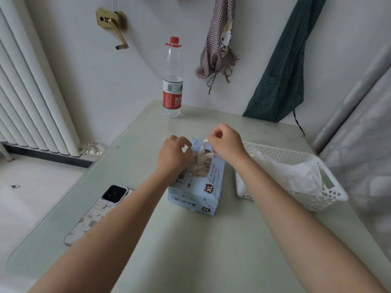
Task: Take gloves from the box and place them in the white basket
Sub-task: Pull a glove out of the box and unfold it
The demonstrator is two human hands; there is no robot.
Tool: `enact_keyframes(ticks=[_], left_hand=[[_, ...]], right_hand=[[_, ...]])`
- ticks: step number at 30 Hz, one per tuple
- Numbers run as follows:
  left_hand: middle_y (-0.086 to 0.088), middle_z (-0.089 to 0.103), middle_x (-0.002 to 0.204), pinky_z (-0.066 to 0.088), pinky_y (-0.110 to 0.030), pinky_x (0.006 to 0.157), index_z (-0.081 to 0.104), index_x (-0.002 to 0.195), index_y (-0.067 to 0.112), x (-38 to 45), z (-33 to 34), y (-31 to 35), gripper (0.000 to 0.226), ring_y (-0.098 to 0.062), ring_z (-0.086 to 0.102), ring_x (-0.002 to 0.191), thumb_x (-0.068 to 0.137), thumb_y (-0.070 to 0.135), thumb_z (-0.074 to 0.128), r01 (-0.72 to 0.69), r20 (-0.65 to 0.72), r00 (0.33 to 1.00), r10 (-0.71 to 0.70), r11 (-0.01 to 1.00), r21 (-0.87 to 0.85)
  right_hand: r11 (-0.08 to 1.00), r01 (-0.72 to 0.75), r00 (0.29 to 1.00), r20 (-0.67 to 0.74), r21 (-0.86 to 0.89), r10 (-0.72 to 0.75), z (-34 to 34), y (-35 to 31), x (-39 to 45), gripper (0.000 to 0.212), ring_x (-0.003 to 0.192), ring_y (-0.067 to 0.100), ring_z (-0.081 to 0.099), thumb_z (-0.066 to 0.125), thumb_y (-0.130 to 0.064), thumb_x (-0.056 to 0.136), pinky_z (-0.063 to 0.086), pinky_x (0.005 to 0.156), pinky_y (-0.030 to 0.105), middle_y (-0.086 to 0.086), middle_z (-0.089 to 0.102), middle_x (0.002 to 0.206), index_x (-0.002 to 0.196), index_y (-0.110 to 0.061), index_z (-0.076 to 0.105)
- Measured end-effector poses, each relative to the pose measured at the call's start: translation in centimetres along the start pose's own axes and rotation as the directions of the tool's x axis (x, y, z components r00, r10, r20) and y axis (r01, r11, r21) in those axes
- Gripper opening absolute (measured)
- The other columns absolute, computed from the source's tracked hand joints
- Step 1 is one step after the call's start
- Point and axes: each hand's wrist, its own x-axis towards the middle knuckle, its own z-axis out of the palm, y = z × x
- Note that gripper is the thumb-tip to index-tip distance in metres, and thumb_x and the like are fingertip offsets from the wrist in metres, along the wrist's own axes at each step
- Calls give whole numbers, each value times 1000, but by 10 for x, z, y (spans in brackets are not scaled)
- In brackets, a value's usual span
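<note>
A pale green table (190,240) with a glossy, glass-like top and rounded corners stood against a white wall. A white ribbed radiator (27,92) ran along the wall at nine to ten o'clock, above a pale floor.

At twelve o'clock near the table's far edge stood a clear plastic water bottle (173,81) with a red cap and red label, nearly drained. On the wall behind hung a checked apron (218,45) bearing a cartoon cat, a dark green striped apron (283,66) at one to two o'clock, and a brass-coloured crank fitting (112,24) at eleven. A phone (99,210) in a speckled case lay face down at eight o'clock, partly covered by the left forearm.

The light blue cardboard box (198,191), marked XL, lay at the table's middle, with crumpled, thin whitish gloves (201,163) bulging from its top opening. The left hand (175,155) had its fingers curled at the opening's left edge, touching the gloves; whether it pinched them I could not tell. The right hand (224,142) pinched a glove's tip between thumb and forefinger, lifted just above the box. The white basket (325,197), perforated plastic with a slot handle, sat just beside the box at three o'clock, holding limp white gloves (296,176).
</note>
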Motion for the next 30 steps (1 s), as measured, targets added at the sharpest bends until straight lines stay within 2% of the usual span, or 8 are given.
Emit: enact_keyframes(ticks=[3, 5, 8, 13, 19, 22, 26, 30], left_hand=[[4, 57, 102, 46, -27, 77, 67, 108, 29, 3, -7, 9, 26, -11, 58, 93, 83, 29, 64, -28, 32, 999, 33, 986, -163], [6, 57, 102, 45, -21, 76, 68, 109, 30, 3, -10, 18, 28, -7, 58, 91, 81, 30, 67, -59, 61, 995, 75, 972, -229], [7, 58, 97, 44, -17, 72, 68, 105, 29, 3, -10, 26, 26, -4, 57, 86, 80, 35, 72, -102, 55, 992, 116, 973, -207], [3, 68, 92, 51, -28, 72, 70, 94, 21, 8, -9, 32, 14, -12, 61, 80, 87, 33, 69, -81, 58, 994, 87, 992, -95], [0, 70, 82, 45, -25, 62, 73, 88, 13, 18, -25, 54, 18, -16, 63, 75, 91, 27, 62, 37, 1, 999, -37, 982, -184], [-5, 68, 76, 52, -32, 65, 71, 84, 7, 23, -39, 76, 19, -21, 62, 71, 88, 23, 61, 104, -22, 992, -125, 900, -424], [-9, 68, 89, 57, -34, 68, 67, 86, 11, 23, -52, 91, 13, -24, 65, 77, 89, 23, 63, 285, 111, 952, -286, 689, -666], [-11, 65, 90, 58, -41, 75, 63, 86, 13, 14, -47, 82, 10, -28, 67, 76, 94, 18, 59, 425, 264, 901, -345, 576, -698]], right_hand=[[976, -38, 999, -16, 213, 42, -14, -12, 1, 8, 63, 18, 61, 47, -13, 90, 56, 62, 38, 16, 64, 92, 92, -7, 53], [962, -26, 999, -37, 271, 37, -19, -16, 1, 7, 64, 16, 63, 45, -11, 93, 57, 62, 37, 13, 66, 93, 92, -9, 51], [959, 25, 998, -64, 283, -8, -23, -20, 2, 7, 71, 14, 67, 46, -14, 97, 53, 67, 33, 5, 69, 92, 94, -12, 52], [942, 78, 995, -78, 326, -56, -30, -22, 2, 6, 75, 11, 68, 48, -14, 99, 48, 64, 16, 4, 72, 95, 97, -12, 53], [947, -96, 995, 0, 308, 100, -33, -11, -3, 18, 71, 17, 67, 55, -15, 94, 56, 66, 34, 9, 66, 102, 112, -12, 52], [954, -130, 991, 71, 269, 115, -27, -6, -14, 22, 69, 16, 64, 65, -27, 91, 55, 64, 34, 8, 65, 97, 106, -15, 55], [940, -81, 985, 173, 333, 23, -25, -9, -30, 52, 88, 12, 62, 68, -58, 78, 51, 76, 27, 0, 65, 103, 111, -18, 58], [943, -108, 974, 224, 316, 36, -15, -5, -36, 61, 97, 9, 60, 79, -50, 73, 51, 83, 27, -5, 61, 110, 119, -23, 51]])
